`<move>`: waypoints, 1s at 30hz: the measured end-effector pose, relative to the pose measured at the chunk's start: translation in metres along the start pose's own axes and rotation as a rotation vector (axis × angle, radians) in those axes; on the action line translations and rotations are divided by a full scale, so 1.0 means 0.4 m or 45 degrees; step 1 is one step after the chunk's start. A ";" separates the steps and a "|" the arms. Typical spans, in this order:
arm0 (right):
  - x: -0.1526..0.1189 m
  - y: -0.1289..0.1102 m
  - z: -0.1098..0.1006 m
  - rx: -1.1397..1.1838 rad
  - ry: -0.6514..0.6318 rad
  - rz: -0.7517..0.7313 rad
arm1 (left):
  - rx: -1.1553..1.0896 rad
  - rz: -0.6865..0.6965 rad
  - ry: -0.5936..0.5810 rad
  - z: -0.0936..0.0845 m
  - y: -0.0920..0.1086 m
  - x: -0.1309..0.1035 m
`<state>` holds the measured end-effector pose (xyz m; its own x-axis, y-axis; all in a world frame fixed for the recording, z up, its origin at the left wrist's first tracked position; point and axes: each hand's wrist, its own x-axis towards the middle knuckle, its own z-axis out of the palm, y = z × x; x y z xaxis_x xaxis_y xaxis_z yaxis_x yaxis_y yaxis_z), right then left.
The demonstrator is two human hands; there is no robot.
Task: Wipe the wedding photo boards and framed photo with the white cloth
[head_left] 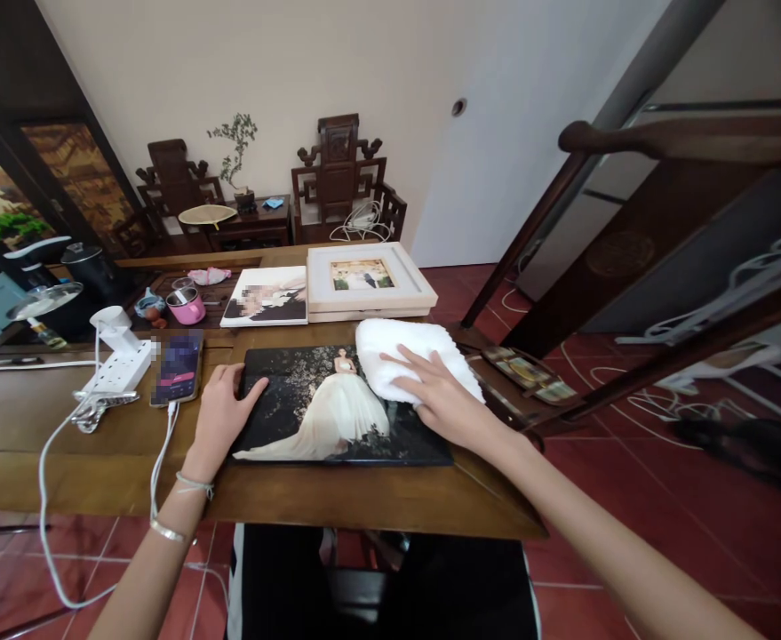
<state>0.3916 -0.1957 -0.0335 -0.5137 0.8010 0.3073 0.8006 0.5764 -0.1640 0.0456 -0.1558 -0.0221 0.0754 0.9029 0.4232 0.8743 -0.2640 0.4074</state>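
A glossy dark photo panel (346, 409) showing a figure in a long white gown lies flat on the wooden table. At its left edge, my left hand (222, 404) holds it, thumb over the surface and fingers bent at the upper left corner. My right hand (440, 391) has hold of a folded white towel (417, 342), its fingers spread across the top and pressing it on the panel's right part. The towel covers the panel's upper right corner and reaches past its edge.
Behind the panel are a white photo board (266, 307) and a pale framed picture (370, 280). To the left lie a charging phone (180, 369), a power strip (120, 364) and a pink mug (187, 305). A dark wooden chair (603, 249) stands close on the right.
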 end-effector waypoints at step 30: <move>0.100 0.030 0.024 -0.085 -0.017 0.028 | -0.179 0.270 -0.368 0.011 0.010 -0.020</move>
<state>0.3775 -0.1552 -0.0319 -0.4993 0.8159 0.2916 0.8305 0.5466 -0.1075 0.0506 -0.1628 -0.0274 0.3972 0.8762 0.2728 0.7520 -0.4812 0.4505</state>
